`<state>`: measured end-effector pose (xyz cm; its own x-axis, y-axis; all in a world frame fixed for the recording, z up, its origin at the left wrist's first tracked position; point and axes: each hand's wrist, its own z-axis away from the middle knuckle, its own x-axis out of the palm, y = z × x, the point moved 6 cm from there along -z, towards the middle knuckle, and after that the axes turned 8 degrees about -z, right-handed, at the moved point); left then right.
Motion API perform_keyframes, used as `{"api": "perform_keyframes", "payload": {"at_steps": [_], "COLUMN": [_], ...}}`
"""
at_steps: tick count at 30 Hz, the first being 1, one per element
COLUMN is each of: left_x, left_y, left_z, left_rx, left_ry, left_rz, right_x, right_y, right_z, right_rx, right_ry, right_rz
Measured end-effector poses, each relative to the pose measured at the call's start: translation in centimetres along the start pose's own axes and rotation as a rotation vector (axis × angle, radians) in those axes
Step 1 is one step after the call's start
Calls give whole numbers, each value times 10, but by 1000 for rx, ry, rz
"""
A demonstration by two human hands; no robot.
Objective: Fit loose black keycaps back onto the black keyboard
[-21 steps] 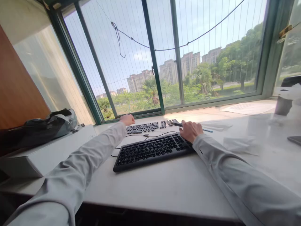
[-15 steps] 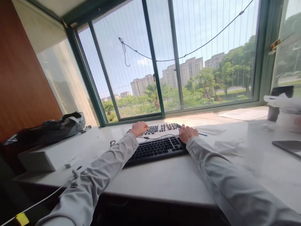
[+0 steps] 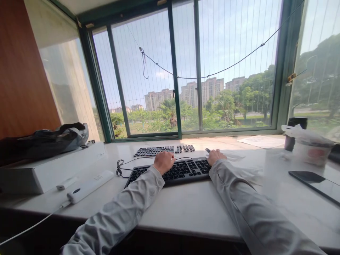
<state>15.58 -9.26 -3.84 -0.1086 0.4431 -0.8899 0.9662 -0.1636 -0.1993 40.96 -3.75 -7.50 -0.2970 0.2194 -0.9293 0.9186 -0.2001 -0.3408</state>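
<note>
A black keyboard [image 3: 186, 168] lies on the white desk [image 3: 186, 209] in front of me. My left hand [image 3: 164, 162] rests on its middle keys with the fingers curled under. My right hand [image 3: 216, 156] sits at the keyboard's far right corner, fingers bent over the edge as if gripping it. A dark pen tip [image 3: 207, 150] shows just beyond that hand. A second, thinner keyboard [image 3: 154, 151] lies further back near the window, untouched. A black cable [image 3: 120, 166] coils left of the near keyboard.
At the left stand a white box [image 3: 47, 171] with a dark bag [image 3: 45, 141] on top and a white power strip [image 3: 90, 184]. At the right are a phone [image 3: 313, 179], a dark cup [image 3: 294, 132], a bagged container [image 3: 309, 148] and paper [image 3: 261, 141].
My left hand has pulled back from the far keyboard onto the near one. The right hand stays at the near keyboard's right end. My view has drawn back and risen.
</note>
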Motion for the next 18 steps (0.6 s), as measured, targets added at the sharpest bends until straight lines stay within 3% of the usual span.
{"api": "perform_keyframes", "payload": {"at_steps": [9, 18], "left_x": [-3, 6], "left_y": [5, -4], "left_z": [8, 3], "left_rx": [80, 84], "left_ry": [32, 29], "left_rz": [80, 53], "right_x": [28, 27], "right_y": [14, 11], "right_z": [-23, -21], "right_rx": [-64, -97], "right_ry": [-127, -117], "right_rz": [132, 236]}}
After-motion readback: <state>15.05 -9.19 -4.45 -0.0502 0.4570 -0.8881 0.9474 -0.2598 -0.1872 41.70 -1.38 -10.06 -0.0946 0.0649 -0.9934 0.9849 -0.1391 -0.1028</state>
